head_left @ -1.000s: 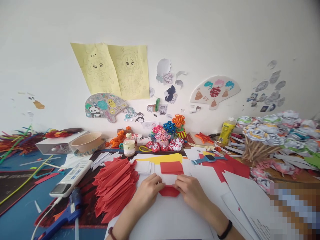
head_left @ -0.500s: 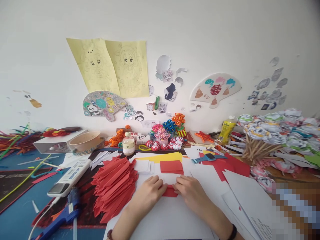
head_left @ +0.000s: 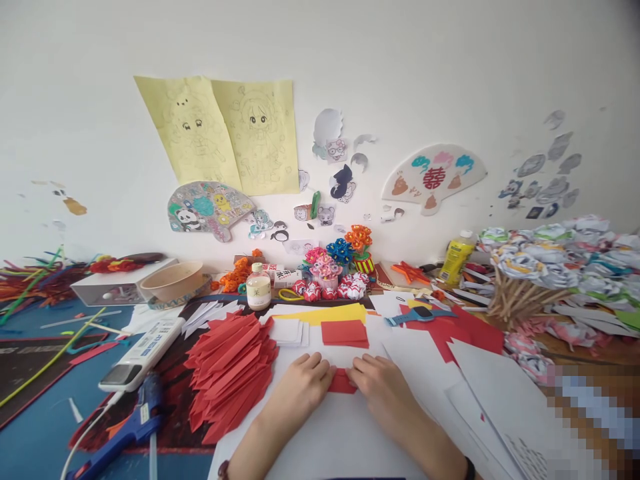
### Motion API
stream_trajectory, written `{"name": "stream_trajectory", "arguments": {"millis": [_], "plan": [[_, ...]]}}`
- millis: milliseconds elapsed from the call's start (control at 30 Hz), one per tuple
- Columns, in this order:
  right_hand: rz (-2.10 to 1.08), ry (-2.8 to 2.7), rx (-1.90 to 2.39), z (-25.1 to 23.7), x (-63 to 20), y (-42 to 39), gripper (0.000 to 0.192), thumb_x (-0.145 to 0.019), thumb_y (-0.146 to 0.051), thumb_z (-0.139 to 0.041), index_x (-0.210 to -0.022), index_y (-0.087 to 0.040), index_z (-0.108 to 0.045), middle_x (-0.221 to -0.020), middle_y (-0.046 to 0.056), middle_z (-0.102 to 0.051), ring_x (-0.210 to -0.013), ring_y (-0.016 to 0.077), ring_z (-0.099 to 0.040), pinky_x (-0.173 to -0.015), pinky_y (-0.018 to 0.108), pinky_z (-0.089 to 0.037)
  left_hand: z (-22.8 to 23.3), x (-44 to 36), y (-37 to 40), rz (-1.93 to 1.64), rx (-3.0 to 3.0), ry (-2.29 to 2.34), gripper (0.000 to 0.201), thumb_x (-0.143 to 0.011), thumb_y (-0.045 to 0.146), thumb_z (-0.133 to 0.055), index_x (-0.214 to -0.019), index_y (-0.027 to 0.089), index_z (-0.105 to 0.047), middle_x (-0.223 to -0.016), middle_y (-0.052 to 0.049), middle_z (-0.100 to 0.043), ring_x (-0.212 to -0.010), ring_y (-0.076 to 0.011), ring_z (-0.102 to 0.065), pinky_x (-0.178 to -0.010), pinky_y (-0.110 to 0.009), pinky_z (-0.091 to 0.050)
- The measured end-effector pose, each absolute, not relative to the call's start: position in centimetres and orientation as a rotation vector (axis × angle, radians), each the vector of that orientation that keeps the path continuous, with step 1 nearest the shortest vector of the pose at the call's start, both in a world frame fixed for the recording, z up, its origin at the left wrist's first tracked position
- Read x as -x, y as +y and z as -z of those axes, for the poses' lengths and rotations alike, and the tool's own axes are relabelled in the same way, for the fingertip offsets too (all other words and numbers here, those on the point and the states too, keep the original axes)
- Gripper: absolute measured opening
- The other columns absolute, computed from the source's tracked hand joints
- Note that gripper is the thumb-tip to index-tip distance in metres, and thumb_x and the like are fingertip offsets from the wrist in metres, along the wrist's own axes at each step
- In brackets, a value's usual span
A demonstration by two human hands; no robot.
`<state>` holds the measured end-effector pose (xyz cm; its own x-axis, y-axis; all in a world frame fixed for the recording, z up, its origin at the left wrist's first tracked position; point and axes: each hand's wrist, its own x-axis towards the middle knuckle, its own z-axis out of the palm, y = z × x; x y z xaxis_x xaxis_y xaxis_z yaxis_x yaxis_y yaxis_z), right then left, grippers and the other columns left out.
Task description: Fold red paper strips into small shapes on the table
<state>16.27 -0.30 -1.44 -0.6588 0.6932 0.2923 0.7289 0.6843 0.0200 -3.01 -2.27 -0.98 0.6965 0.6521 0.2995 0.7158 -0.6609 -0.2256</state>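
Note:
A small red piece of paper lies on the white sheets between my two hands. My left hand has its fingers closed on the paper's left end. On the right end, the fingers of my right hand are closed in the same way. Fingertips cover both ends, so only the middle of the paper shows. Just beyond it is a stack of red paper rectangles, with small white paper pieces to its left. A large pile of folded red paper strips is left of my left hand.
A blue glue gun and a white power strip-like device lie at left. A bottle stands behind the red pile. A blue watch rests on paper at right. Paper flowers on sticks fill the far right.
Both hands stay on the red paper with barely any movement. The whole view has shifted slightly.

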Motion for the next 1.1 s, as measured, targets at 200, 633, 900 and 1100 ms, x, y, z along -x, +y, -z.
{"name": "stream_trajectory", "arguments": {"millis": [200, 633, 900, 1100], "plan": [[0.177, -2.631, 1.159, 1.7, -16.2, -0.3, 0.028, -0.068, 0.009, -0.051, -0.066, -0.018, -0.058, -0.07, 0.001, -0.06, -0.065, 0.0172, -0.054, -0.055, 0.031, -0.025, 1.3, 3.1, -2.2, 0.319, 2.609, -1.149, 0.019, -0.097, 0.021, -0.039, -0.097, 0.017, -0.057, -0.079, -0.005, -0.057, -0.073, -0.0184, -0.049, -0.061, -0.031, -0.039], [0.238, -2.639, 1.174, 1.8, -15.7, -0.7, 0.023, -0.076, 0.003, -0.057, -0.067, -0.018, -0.062, -0.071, 0.001, -0.063, -0.068, 0.0179, -0.056, -0.056, 0.031, -0.031, 0.9, 2.7, -2.4, 0.249, 2.658, -1.294, 0.017, -0.093, 0.019, -0.046, -0.104, 0.015, -0.058, -0.083, -0.005, -0.06, -0.078, -0.0206, -0.053, -0.065, -0.031, -0.045], [0.169, -2.646, 1.23, 1.5, -15.4, -1.1, 0.025, -0.076, 0.006, -0.053, -0.073, -0.016, -0.063, -0.078, 0.003, -0.063, -0.071, 0.0183, -0.058, -0.058, 0.029, -0.035, 1.2, 2.6, -2.6, 0.278, 2.615, -1.302, 0.016, -0.093, 0.016, -0.045, -0.104, 0.015, -0.058, -0.083, -0.005, -0.06, -0.078, -0.0206, -0.053, -0.065, -0.031, -0.046], [0.147, -2.615, 1.284, 1.2, -15.3, -1.4, 0.029, -0.074, 0.01, -0.046, -0.071, -0.016, -0.061, -0.076, 0.003, -0.062, -0.071, 0.0173, -0.058, -0.059, 0.028, -0.036, 1.1, 2.4, -2.7, 0.291, 2.601, -1.359, 0.015, -0.094, 0.017, -0.044, -0.096, 0.016, -0.059, -0.083, -0.004, -0.058, -0.078, -0.0199, -0.052, -0.064, -0.031, -0.045]]}}
